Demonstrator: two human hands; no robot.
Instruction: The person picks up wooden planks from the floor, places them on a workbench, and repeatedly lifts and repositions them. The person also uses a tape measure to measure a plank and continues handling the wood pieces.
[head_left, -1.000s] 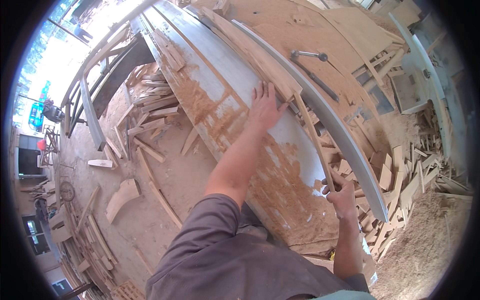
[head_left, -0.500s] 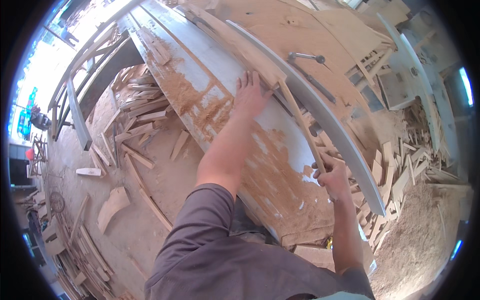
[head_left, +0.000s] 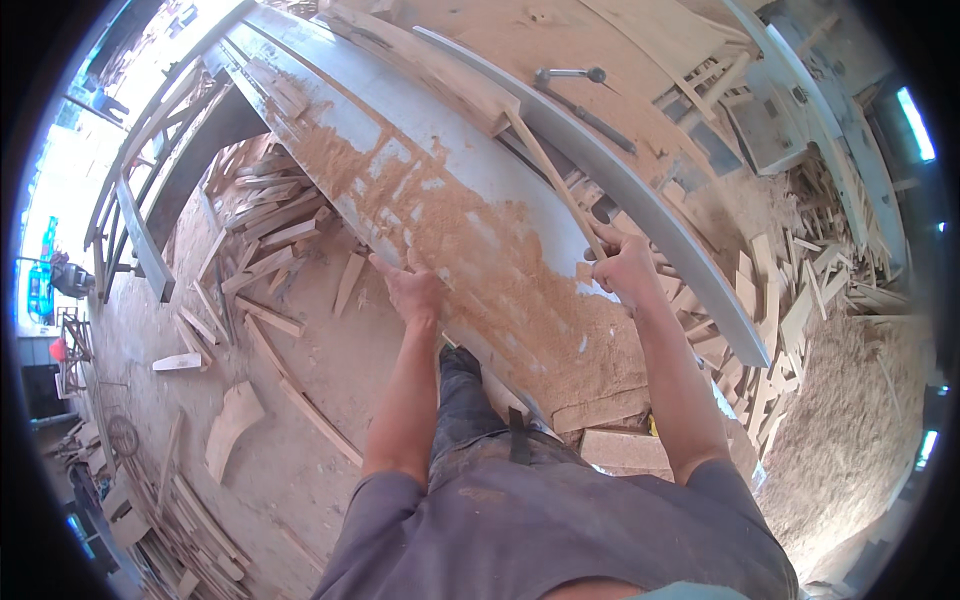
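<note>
A long metal machine table (head_left: pixel 465 160) runs away from me, much of it covered in brown sawdust (head_left: pixel 480 260). My right hand (head_left: pixel 627 268) grips the near end of a thin wooden strip (head_left: pixel 553 175), which lies along the table's right side. The strip's far end meets a broader wooden piece (head_left: pixel 470 85); whether they are one piece I cannot tell. Over the table's left edge is my left hand (head_left: pixel 412 288), fingers apart and holding nothing. Its fingertips are close to the edge; contact is unclear.
A long grey metal fence (head_left: pixel 640 195) curves along the right of the strip. Beyond it, a metal rod with a knob (head_left: pixel 570 75) sits on a dusty wooden surface. Wood offcuts (head_left: pixel 285 215) are heaped left of the table, and more scraps (head_left: pixel 775 300) lie right.
My left hand has come off the table's middle, back toward me and left to its edge. My right hand, still gripping the strip, has shifted slightly up and left in view.
</note>
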